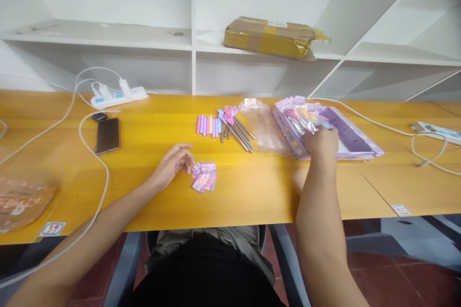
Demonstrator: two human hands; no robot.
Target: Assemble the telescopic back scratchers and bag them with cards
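Note:
My left hand (176,162) hovers at the left edge of a small pile of purple and pink cards (205,176), its fingers loosely curved and apart. My right hand (321,141) reaches into the purple box (355,141) at the right, over several plastic-wrapped items (300,117); its fingertips are hidden. Beyond the cards, a row of pink, purple and yellow sticks (204,125) lies beside several metal rods with pink and blue hand-shaped ends (236,127). Clear plastic bags (264,127) lie between the rods and the box.
A power strip (120,98) with white cables and a dark phone (108,135) are at the left. An orange packet (23,204) lies near the left front edge. A taped carton (272,38) rests on the shelf; another power strip (437,133) is far right.

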